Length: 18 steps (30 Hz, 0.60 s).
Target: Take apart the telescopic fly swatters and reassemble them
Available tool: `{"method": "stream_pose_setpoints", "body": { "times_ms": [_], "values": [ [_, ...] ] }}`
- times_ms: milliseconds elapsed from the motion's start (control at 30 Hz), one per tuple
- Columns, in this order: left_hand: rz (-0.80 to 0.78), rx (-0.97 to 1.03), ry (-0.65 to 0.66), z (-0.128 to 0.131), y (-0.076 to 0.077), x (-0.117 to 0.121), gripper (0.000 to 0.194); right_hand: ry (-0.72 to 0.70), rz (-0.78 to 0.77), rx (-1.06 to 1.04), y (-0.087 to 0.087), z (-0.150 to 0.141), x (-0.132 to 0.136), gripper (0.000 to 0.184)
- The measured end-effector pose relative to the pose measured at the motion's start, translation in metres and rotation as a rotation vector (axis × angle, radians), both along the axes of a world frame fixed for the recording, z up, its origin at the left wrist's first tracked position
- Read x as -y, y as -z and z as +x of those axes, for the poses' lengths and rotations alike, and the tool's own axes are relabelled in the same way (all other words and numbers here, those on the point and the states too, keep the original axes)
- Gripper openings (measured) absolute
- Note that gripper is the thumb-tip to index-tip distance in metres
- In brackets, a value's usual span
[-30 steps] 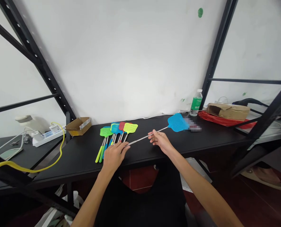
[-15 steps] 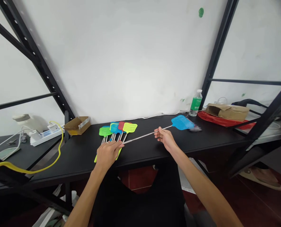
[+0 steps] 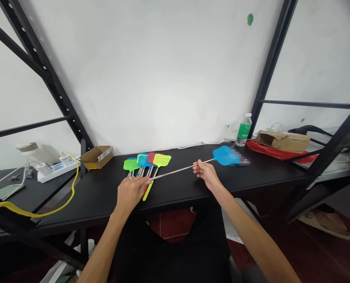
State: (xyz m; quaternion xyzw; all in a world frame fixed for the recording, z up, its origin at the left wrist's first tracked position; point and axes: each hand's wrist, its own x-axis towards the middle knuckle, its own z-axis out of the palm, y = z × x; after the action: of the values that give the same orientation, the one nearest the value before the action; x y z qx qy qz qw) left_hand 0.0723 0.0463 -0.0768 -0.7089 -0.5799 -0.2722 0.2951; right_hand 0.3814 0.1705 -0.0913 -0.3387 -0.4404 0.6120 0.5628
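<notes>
Right hand grip pinches the blue fly swatter shaft; left hand grip closes on its end (other swatters lie just beyond, on the black bench).

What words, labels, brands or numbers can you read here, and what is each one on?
Nothing can be read for certain.
The green label on the water bottle: too small to read.
The striped sticker on the cardboard tray: too small to read.
The markings on the white power strip: too small to read.
</notes>
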Motion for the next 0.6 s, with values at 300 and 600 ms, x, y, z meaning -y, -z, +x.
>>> {"method": "stream_pose_setpoints", "body": {
  "times_ms": [300, 600],
  "values": [
    [0.009, -0.014, -0.065, -0.025, -0.004, 0.004, 0.037, 0.088, -0.015, -0.051, -0.005, 0.013, -0.006, 0.035],
    [-0.003, 0.001, -0.144, -0.084, -0.006, 0.023, 0.038, 0.231, -0.034, -0.115, -0.009, 0.059, -0.025, 0.028]
  ]
}}
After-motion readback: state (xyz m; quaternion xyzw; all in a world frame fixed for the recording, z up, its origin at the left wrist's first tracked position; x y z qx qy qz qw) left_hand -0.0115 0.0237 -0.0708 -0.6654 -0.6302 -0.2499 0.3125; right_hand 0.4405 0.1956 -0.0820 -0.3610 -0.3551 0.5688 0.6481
